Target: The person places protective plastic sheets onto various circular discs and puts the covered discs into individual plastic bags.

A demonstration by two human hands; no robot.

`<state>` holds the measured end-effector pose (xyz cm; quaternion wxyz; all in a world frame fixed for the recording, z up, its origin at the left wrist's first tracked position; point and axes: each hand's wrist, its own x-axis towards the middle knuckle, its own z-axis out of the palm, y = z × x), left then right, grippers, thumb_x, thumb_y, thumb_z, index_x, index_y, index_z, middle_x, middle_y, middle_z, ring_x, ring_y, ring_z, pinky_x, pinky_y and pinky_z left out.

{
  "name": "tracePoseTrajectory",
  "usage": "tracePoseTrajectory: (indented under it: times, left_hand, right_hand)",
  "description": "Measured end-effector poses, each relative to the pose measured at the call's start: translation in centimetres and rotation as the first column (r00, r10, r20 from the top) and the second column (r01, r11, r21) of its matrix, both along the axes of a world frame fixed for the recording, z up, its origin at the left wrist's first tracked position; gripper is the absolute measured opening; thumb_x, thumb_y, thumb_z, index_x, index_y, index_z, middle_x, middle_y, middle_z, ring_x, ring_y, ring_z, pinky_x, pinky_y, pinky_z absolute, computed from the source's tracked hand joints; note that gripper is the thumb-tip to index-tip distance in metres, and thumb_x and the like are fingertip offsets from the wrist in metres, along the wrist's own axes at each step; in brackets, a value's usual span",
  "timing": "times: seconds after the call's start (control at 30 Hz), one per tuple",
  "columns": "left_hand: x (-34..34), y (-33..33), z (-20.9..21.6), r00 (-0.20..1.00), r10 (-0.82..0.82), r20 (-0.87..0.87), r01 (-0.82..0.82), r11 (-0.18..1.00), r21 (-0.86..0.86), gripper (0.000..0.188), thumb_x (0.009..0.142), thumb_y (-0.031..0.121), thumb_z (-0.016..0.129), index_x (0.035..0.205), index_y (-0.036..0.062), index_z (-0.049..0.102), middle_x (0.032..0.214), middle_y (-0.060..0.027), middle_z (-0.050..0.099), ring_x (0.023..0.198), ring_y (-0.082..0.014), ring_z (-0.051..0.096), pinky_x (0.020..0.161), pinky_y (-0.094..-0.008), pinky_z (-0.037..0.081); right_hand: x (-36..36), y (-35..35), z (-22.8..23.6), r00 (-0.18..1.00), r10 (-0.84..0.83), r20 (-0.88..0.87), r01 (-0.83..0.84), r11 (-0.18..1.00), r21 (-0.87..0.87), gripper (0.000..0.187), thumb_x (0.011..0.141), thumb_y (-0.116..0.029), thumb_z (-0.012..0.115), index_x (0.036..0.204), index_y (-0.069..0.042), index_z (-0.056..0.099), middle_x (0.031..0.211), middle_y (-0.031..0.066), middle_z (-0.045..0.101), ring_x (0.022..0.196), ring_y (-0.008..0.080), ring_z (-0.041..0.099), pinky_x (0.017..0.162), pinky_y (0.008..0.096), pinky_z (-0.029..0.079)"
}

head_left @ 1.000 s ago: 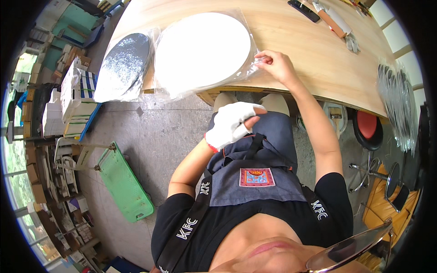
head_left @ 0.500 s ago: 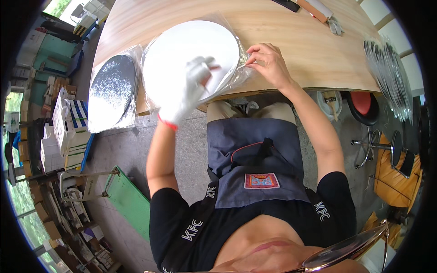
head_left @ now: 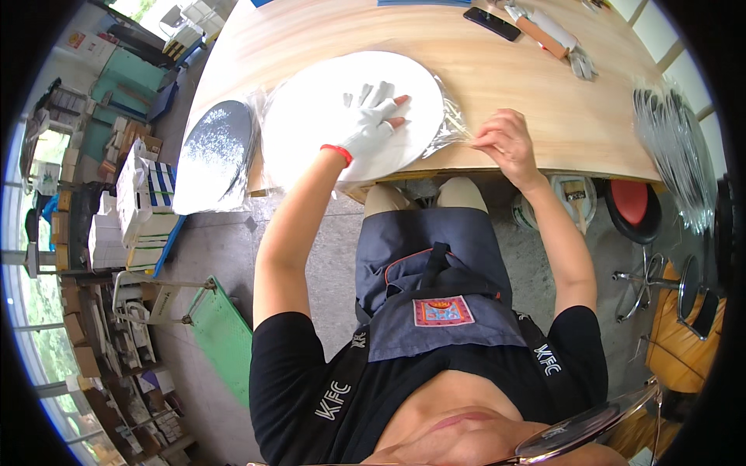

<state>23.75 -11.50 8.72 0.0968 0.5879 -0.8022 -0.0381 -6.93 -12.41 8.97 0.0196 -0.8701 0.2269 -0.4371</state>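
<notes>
On the table lies a round white disc (head_left: 303, 109) in a clear plastic bag (head_left: 449, 128). My left hand (head_left: 371, 124), in a white glove with a red cuff and some bare fingertips, rests on the disc with its fingers spread. Bare and ungloved, my right hand (head_left: 505, 142) pinches the bag's gathered edge just off the disc's right side. The plastic is pulled into a taut, creased strip between that edge and the fingertips. To the left, a dark, shiny round disc (head_left: 219, 144) lies in its own clear plastic.
A phone (head_left: 492, 24) and a cardboard roll (head_left: 542, 37) with a grey glove (head_left: 581, 62) lie at the far right. Several plastic-wrapped discs (head_left: 672, 155) stand at the table's right end. A green trolley (head_left: 221, 334) and stacked boxes (head_left: 144, 206) are on the left.
My left hand has moved right and spread flat on the disc. My right hand has drawn the bag's edge further right, stretching it. The whole view has shifted slightly.
</notes>
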Motion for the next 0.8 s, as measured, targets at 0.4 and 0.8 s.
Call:
tracePoseTrajectory:
  times: [0.4,0.8]
  left_hand:
    - [1.2,-0.1,0.2,0.996,-0.079,-0.032,0.079,0.997,-0.007,0.048,0.095,0.036,0.054,0.142,0.0273,0.049,0.153,-0.0074,0.035,0.142,-0.0329,0.029,0.116,-0.0503,0.017]
    - [1.7,2.1,-0.4,0.998,-0.022,0.055,0.025,0.999,-0.047,0.050,0.098,0.045,0.047,0.145,0.0298,0.044,0.157,-0.0070,0.030,0.145,-0.0330,0.024,0.118,-0.0510,0.010]
  right_hand:
    - [8.3,1.6,-0.5,0.825,-0.132,-0.550,0.281,0.940,0.195,0.031,0.084,-0.031,0.070,0.110,-0.015,0.068,0.109,0.0044,0.066,0.112,0.0207,0.056,0.111,0.0425,0.029]
    - [2.0,5.6,-1.2,0.999,-0.041,0.019,0.043,0.994,-0.104,0.023,0.079,-0.029,0.073,0.099,-0.020,0.068,0.110,-0.0040,0.064,0.107,0.0137,0.056,0.107,0.0414,0.033]
